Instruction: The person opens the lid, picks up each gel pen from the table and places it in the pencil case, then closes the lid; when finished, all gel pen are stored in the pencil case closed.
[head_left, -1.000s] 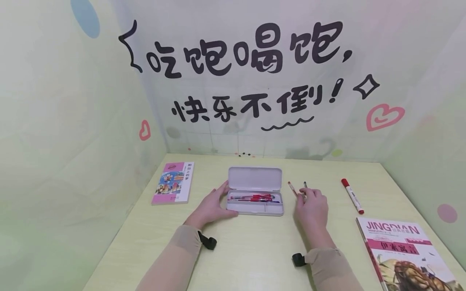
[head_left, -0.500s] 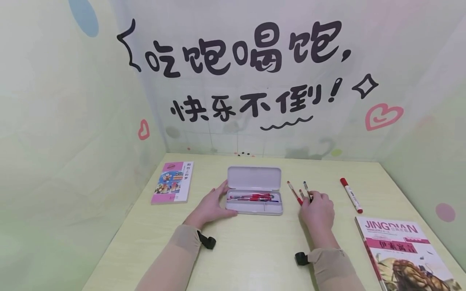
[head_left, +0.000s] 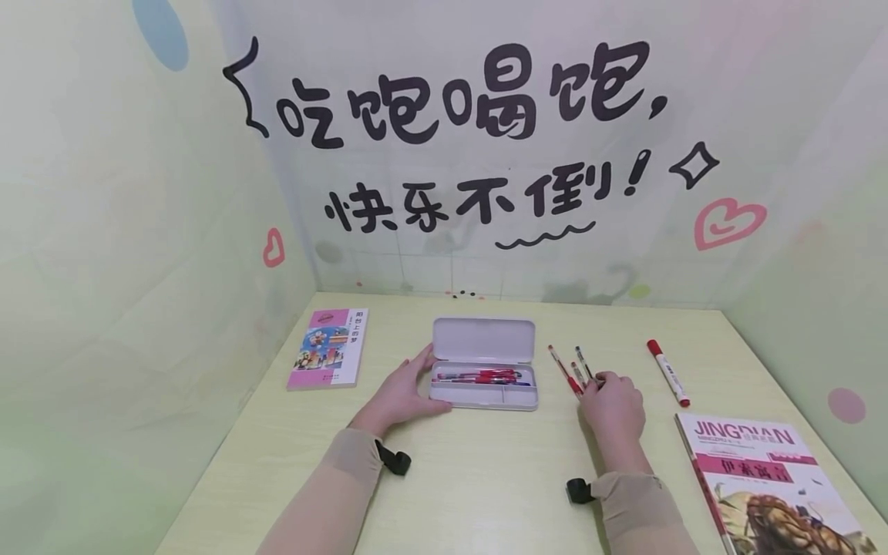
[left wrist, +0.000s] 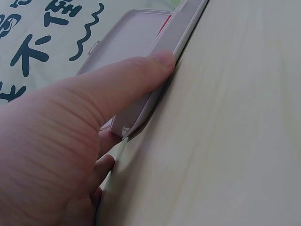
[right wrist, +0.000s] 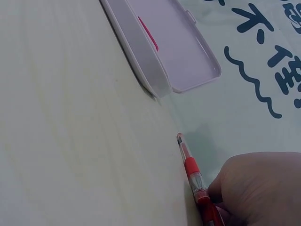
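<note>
A pale lilac pencil case (head_left: pixel 484 397) stands with its lid raised, and several red and dark pens (head_left: pixel 486 376) lie inside. The left hand (head_left: pixel 402 397) holds the case's left end, with its thumb (left wrist: pixel 141 70) along the front edge and the other fingers behind. To the right, the right hand (head_left: pixel 613 408) has its fingers curled at the near ends of three loose pens. These are a red pen (head_left: pixel 571 380), a slim pen (head_left: pixel 576 371) in the middle and a dark-tipped pen (head_left: pixel 585 360), which runs into the fingertips. The right wrist view shows the red pen beside the fingers.
A red-capped marker (head_left: pixel 669 374) lies right of the right hand. Nearer, at the right, is a large book (head_left: pixel 773 478) with a lion cover. A small pink book (head_left: pixel 328 351) lies at the back left. A printed fabric wall (head_left: pixel 451 270) closes off the table's back.
The right hand has shifted right and slightly toward the body, and more of the loose pens shows. The dark-tipped pen now slants more. The left hand and case stay put.
</note>
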The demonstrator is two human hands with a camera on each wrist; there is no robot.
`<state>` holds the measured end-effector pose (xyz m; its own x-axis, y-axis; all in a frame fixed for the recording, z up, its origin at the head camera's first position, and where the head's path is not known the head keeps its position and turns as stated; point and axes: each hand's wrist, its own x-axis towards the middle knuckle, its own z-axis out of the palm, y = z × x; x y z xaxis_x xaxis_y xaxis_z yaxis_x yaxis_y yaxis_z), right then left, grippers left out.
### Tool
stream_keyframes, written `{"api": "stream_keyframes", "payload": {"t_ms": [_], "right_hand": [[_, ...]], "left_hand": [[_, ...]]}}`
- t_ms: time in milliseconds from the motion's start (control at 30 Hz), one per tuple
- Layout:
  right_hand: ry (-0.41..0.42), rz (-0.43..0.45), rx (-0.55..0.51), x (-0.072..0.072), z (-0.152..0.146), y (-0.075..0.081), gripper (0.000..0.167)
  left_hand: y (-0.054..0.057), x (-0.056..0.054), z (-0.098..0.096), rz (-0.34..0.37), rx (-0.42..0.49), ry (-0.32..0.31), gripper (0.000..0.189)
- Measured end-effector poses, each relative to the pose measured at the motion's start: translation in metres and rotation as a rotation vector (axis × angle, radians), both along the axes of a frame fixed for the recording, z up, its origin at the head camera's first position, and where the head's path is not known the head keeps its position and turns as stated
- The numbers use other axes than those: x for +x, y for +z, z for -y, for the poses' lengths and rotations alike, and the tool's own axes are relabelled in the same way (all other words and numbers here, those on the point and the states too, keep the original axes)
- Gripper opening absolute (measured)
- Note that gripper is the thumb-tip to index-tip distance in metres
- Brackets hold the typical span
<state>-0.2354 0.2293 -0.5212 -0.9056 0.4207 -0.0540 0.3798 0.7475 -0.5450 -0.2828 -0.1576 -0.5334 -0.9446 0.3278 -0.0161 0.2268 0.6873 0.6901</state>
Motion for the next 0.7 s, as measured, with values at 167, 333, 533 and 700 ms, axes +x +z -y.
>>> {"api": "stream_keyframes", "payload": {"t_ms": [167,333,533,700], "right_hand": [[-0.014,-0.005,-0.018,0.0001,-0.0017,0.0002,0.042],[-0.013,-0.016,-0.026,0.0008,-0.0022,-0.0006,0.04],[-0.014,-0.031,-0.033,0.0009,-0.0016,-0.0019,0.039],[-0.015,-0.077,-0.024,0.0003,0.002,-0.0031,0.038]], "left_hand": [[-0.0005,-0.0007,0.0003,-0.007,0.004,-0.003,0.134],[-0.0003,-0.0005,0.0,-0.004,0.012,-0.007,0.134],[-0.0011,-0.0008,0.0003,-0.01,0.01,-0.006,0.134],[-0.0013,-0.0008,0.0007,-0.015,0.01,-0.008,0.134]]}}
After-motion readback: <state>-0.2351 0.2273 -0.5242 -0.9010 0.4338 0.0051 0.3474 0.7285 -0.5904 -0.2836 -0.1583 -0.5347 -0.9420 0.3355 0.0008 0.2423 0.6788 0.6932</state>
